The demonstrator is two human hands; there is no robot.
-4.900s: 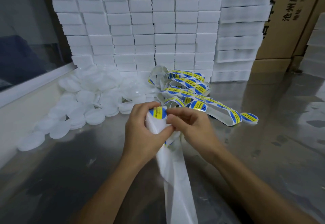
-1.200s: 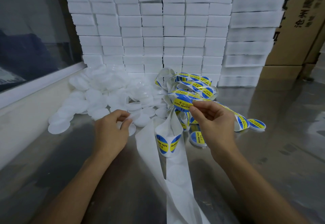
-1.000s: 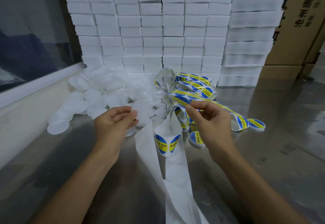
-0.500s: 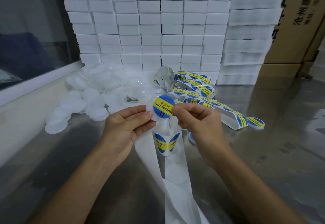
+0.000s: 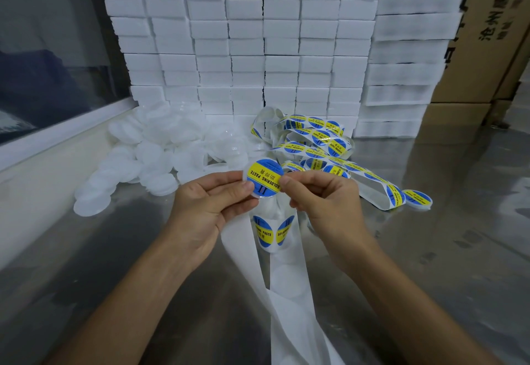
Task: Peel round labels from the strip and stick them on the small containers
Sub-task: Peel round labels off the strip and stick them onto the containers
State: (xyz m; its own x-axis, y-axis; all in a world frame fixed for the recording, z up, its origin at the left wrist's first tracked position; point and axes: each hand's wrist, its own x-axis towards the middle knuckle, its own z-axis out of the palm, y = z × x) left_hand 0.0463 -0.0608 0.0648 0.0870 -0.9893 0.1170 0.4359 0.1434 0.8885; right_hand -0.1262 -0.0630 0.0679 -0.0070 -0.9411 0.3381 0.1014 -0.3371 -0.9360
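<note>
Label (image 5: 265, 177) on container | left hand (image 5: 212, 210); right hand (image 5: 324, 202) pinch edges

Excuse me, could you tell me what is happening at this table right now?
A person is labelling small containers by hand. The left hand holds a small white container up over the metal table, while the right hand presses a round blue and yellow label onto it. The label strip lies coiled behind, its spent backing trailing toward the person. A pile of unlabelled containers waits at left; one labelled container lies at right.
</note>
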